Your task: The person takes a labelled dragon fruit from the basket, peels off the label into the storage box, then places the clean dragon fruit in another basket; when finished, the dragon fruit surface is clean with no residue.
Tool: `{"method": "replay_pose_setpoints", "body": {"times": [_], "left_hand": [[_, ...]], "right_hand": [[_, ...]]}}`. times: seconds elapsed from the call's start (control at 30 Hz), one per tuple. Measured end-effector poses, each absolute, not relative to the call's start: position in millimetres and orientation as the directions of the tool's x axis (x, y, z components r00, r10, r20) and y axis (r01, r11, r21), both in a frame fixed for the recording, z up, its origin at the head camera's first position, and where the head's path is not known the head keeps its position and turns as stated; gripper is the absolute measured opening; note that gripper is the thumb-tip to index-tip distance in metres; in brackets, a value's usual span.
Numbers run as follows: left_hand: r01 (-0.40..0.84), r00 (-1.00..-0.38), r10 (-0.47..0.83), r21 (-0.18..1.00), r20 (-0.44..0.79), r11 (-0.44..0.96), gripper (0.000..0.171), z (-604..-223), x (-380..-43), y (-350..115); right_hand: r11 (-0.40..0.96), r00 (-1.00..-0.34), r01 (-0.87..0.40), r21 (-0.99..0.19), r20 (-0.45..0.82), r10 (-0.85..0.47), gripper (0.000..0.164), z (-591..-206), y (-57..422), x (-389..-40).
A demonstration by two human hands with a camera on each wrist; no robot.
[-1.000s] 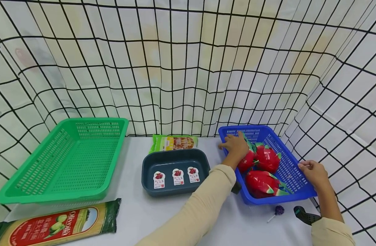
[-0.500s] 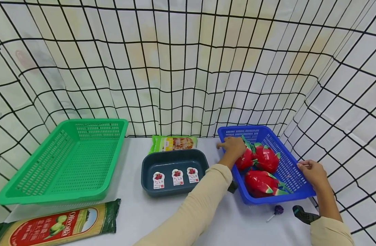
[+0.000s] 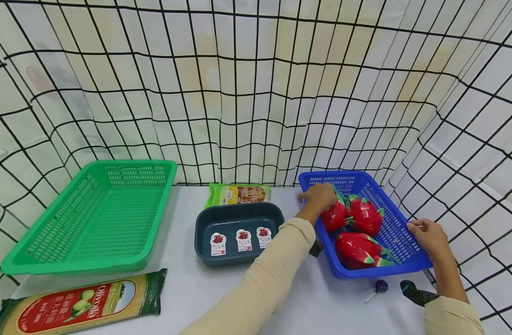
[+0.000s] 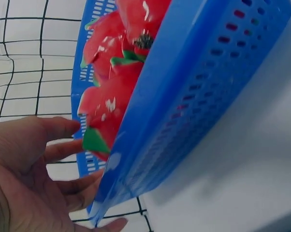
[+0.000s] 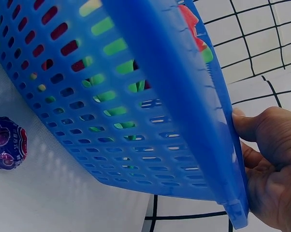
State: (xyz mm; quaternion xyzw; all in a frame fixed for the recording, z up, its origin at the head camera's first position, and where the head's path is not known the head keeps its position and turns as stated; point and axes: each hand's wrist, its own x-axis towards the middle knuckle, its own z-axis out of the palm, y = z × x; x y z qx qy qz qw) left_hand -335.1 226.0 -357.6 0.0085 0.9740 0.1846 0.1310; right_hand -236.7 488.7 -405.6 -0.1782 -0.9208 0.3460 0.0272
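A blue plastic basket (image 3: 400, 232) stands at the right of the table and holds three red dragon fruits (image 3: 357, 251) with green tips. My left hand (image 3: 320, 196) is at its left rim, fingers bent at the edge beside the nearest dragon fruit (image 4: 107, 104); the left wrist view shows one fingertip outside the rim. On the opposite side, my right hand (image 3: 430, 237) pinches the basket's right rim. In the right wrist view the thumb (image 5: 244, 123) lies against that rim and the other fingers are partly hidden.
A green basket (image 3: 157, 218) stands at the left, behind a pasta packet (image 3: 86, 302). A dark tray (image 3: 205, 221) with three stickers sits mid-table, with a green food packet (image 3: 216, 195) behind it. A purple lollipop (image 3: 381, 286) lies before the blue basket. Black wire mesh encloses the table.
My left hand has drawn its spread fingers in and moved slightly nearer at the left rim. My right hand keeps its place on the right rim. The basket stays where it was.
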Motion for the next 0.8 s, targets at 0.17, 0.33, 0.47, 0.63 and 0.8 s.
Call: {"method": "replay_pose_setpoints", "body": {"times": [0.17,0.33,0.47,0.63,0.8], "left_hand": [[0.003,-0.946,0.118,0.356,-0.303,0.934,0.044,-352,-338,215],[0.084,-0.926,0.209,0.369,-0.314,0.926,0.035,-352,-343,206],[0.237,-0.895,0.352,0.375,-0.274,0.896,0.025,-355,-350,199],[0.413,-0.826,0.522,0.401,-0.213,0.818,0.020,-351,-354,197],[0.487,-0.778,0.598,0.415,-0.194,0.769,0.029,-336,-350,194]], "right_hand": [[0.710,-0.940,0.298,-0.638,-0.066,0.335,0.048,-405,487,-242],[0.721,-0.944,0.290,-0.630,-0.066,0.322,0.048,-405,489,-247],[0.725,-0.945,0.287,-0.626,-0.061,0.321,0.049,-408,490,-250],[0.724,-0.939,0.300,-0.621,-0.058,0.339,0.046,-406,497,-248],[0.728,-0.935,0.332,-0.600,-0.105,0.340,0.046,-397,508,-243]]}}
